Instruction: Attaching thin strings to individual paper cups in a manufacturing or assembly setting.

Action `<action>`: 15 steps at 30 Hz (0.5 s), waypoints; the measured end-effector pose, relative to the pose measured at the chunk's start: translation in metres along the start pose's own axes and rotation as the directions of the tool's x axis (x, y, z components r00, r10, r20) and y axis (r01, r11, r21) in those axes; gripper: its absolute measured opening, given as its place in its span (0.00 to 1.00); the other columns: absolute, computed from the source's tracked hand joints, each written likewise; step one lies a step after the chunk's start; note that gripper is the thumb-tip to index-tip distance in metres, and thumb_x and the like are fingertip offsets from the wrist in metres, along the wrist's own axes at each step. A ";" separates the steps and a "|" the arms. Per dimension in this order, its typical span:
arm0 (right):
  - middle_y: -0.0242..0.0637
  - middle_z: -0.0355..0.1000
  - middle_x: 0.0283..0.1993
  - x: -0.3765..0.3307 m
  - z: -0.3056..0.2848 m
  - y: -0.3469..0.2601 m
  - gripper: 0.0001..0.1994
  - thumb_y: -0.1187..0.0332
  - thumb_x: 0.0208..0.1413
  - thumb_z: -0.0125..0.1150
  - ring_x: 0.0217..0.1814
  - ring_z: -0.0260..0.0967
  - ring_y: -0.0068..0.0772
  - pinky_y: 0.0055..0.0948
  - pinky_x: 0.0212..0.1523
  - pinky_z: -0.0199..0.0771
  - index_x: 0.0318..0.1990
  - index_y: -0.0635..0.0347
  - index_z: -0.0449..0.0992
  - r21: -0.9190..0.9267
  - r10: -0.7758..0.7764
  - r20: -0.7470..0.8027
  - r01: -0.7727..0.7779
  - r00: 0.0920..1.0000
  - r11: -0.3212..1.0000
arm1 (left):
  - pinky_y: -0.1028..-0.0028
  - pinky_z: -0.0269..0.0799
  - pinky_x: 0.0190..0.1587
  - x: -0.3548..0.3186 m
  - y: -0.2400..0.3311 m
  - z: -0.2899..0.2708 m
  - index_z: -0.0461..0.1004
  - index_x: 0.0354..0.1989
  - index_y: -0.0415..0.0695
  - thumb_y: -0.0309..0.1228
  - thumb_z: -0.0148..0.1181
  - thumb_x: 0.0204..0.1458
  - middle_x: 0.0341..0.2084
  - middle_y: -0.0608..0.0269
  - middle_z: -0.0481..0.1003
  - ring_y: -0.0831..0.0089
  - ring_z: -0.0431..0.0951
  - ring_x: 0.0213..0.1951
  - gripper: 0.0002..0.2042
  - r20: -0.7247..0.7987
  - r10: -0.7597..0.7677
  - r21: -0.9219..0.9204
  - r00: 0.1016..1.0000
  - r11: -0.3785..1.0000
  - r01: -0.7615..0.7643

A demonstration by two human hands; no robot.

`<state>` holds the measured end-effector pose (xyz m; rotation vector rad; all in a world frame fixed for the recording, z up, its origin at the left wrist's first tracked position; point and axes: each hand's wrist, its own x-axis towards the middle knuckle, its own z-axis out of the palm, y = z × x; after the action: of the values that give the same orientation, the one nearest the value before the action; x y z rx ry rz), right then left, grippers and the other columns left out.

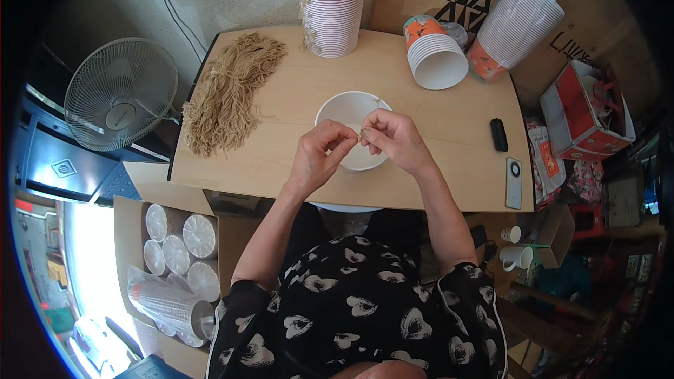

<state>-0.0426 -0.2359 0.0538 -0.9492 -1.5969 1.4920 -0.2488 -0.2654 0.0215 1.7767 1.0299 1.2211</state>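
A white paper bucket [340, 103] stands on the table with its open mouth facing up. Over it, my left hand [323, 155] and my right hand [397, 142] meet, thumbs and forefingers pinched almost tip to tip. Whatever sits between the fingertips is too small to make out. A short bit of tan string [379, 101] shows by the bucket's far right rim, above my right hand. To the left lies a big loose bundle of tan strings [228, 91], cut into lengths. My hands hide much of the bucket's near part.
A tall stack of orange-printed paper buckets [333, 21] rises at the back, strings hanging on its left side. Further right are a tipped-over stack [439, 63] and a wrapped leaning stack [516, 24]. A phone [514, 182] and black case [498, 135] lie right; a fan [121, 95] stands left.
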 end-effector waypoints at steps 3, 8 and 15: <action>0.31 0.75 0.30 0.002 0.001 0.006 0.02 0.77 0.63 0.58 0.26 0.68 0.15 0.17 0.28 0.69 0.37 0.64 0.76 0.051 0.034 -0.030 -0.033 0.999 0.998 | 0.80 0.76 0.38 -0.004 -0.007 0.006 0.78 0.43 0.36 0.21 0.65 0.59 0.31 0.66 0.80 0.82 0.79 0.35 0.06 -0.066 0.003 -0.048 0.998 0.999 -0.007; 0.30 0.74 0.28 0.003 0.004 0.007 0.02 0.77 0.63 0.59 0.23 0.66 0.15 0.16 0.25 0.65 0.37 0.65 0.76 0.071 0.031 -0.061 -0.026 0.998 0.997 | 0.76 0.81 0.38 -0.005 -0.002 0.012 0.81 0.41 0.36 0.19 0.66 0.55 0.32 0.59 0.81 0.75 0.83 0.34 0.06 -0.132 -0.064 -0.109 0.989 0.993 0.050; 0.32 0.74 0.26 0.005 0.006 -0.003 0.02 0.80 0.61 0.58 0.20 0.64 0.14 0.17 0.20 0.61 0.36 0.66 0.76 0.102 0.051 -0.090 -0.042 0.995 0.994 | 0.79 0.78 0.36 -0.005 0.000 0.006 0.81 0.40 0.36 0.19 0.65 0.56 0.31 0.62 0.81 0.79 0.82 0.33 0.05 -0.119 0.026 -0.024 0.993 0.999 -0.029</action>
<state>-0.0498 -0.2344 0.0565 -0.9898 -1.4305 1.5226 -0.2446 -0.2702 0.0180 1.7214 1.0551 1.3648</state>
